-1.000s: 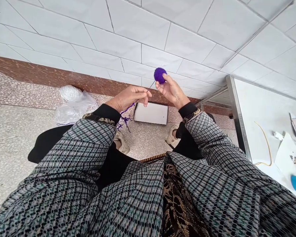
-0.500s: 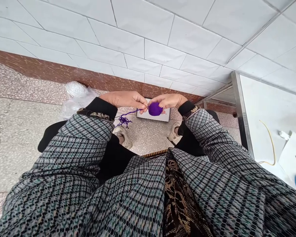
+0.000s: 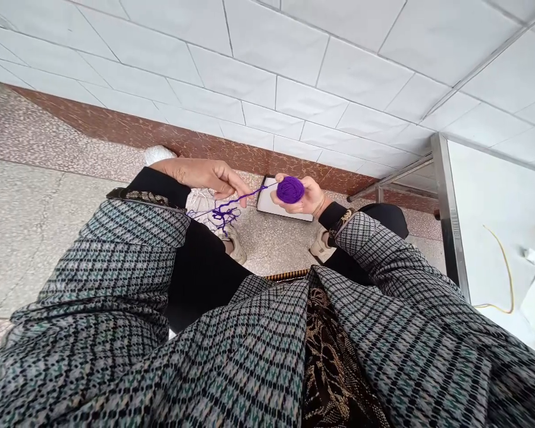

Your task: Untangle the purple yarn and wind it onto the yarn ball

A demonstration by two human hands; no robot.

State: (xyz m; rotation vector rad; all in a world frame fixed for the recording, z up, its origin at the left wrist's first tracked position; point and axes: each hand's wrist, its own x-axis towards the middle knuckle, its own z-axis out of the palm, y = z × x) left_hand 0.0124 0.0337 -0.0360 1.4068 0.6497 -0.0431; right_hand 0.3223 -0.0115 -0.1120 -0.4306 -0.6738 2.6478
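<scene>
A small ball of purple yarn [image 3: 290, 189] rests in my right hand [image 3: 307, 198], whose fingers curl round it, palm turned up. A purple strand [image 3: 248, 195] runs left from the ball to my left hand [image 3: 207, 175], which pinches it between thumb and fingers. Below that hand hangs a loose tangle of purple yarn [image 3: 223, 217]. Both hands are held out in front of my knees, above the floor.
A white flat box [image 3: 271, 205] lies on the speckled floor by the tiled wall. A clear plastic bag [image 3: 158, 154] sits behind my left arm. A metal-edged white table [image 3: 481, 208] with a yellow cord [image 3: 508, 273] stands to the right. My feet in light shoes [image 3: 235, 245] are below.
My right hand lowered the ball from up near the wall to in front of my knees and turned palm up. The hands met, then my left hand drew the strand out leftwards.
</scene>
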